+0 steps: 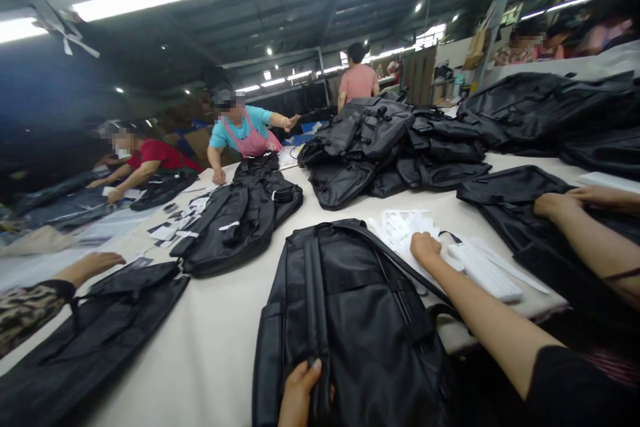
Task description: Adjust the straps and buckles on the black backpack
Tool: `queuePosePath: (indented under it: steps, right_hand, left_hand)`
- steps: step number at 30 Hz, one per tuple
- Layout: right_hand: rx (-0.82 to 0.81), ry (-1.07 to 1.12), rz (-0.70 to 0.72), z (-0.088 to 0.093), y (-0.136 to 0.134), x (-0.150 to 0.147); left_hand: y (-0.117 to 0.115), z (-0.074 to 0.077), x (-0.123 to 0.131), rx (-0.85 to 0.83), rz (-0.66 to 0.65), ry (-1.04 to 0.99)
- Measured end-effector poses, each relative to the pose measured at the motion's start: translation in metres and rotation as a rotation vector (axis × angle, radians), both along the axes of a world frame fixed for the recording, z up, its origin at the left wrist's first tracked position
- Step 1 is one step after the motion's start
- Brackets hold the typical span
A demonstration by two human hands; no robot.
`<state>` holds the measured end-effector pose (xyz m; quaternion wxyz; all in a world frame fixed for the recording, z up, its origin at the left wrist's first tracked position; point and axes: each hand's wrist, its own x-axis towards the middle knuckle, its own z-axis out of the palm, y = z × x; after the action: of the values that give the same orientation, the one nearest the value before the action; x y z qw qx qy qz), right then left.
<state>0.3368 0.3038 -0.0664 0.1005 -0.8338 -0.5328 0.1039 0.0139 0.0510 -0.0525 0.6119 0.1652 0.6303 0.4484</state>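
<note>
Head view: a black backpack (350,320) lies flat on the table (215,340). The left hand (300,393) grips its near strap at the bottom edge; the right hand (425,247), arm stretched forward, closes loosely on white tags (410,223) just beyond the bag. The far reach may scatter the stack. Another person's arms (590,227) work alongside.

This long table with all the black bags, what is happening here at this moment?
The person wearing the camera grips the near edge of a black backpack with the left hand. Their right hand rests closed on a pile of white tags beside it. Another person's hands lie on a black bag at the right. Further along the table, co-workers handle more black bags.
</note>
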Motion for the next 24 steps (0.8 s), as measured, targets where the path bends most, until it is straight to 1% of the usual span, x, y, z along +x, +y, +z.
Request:
queuePosePath:
  steps: [3,6,9,12,15,18,21,24]
  right_hand:
    - [0.051,0.02,-0.058,0.002,-0.001,0.01]
    - [0.141,0.045,-0.105,0.01,-0.009,0.025]
    - [0.225,0.104,-0.095,0.02,-0.022,0.037]
    - [0.29,0.162,-0.054,0.023,-0.035,0.044]
    - [0.352,0.178,-0.06,0.018,-0.044,0.048]
    - [0.386,0.181,-0.08,0.007,-0.047,0.052]
    - [0.403,0.235,-0.066,-0.002,-0.048,0.054]
    - [0.421,0.29,-0.058,-0.002,-0.049,0.054]
  left_hand:
    - [-0.001,-0.001,0.0,0.002,-0.008,-0.013]
    - [-0.002,0.0,0.0,0.016,0.007,-0.012]
    - [-0.003,0.0,0.0,0.019,-0.006,-0.016]
    - [-0.004,-0.001,-0.002,0.019,-0.029,-0.022]
    - [-0.005,-0.003,-0.002,0.027,-0.003,-0.014]
    - [-0.005,-0.004,-0.002,0.023,0.002,-0.022]
    - [-0.006,-0.005,-0.003,0.019,0.008,-0.031]
    - [-0.005,-0.008,-0.004,0.025,0.029,-0.033]
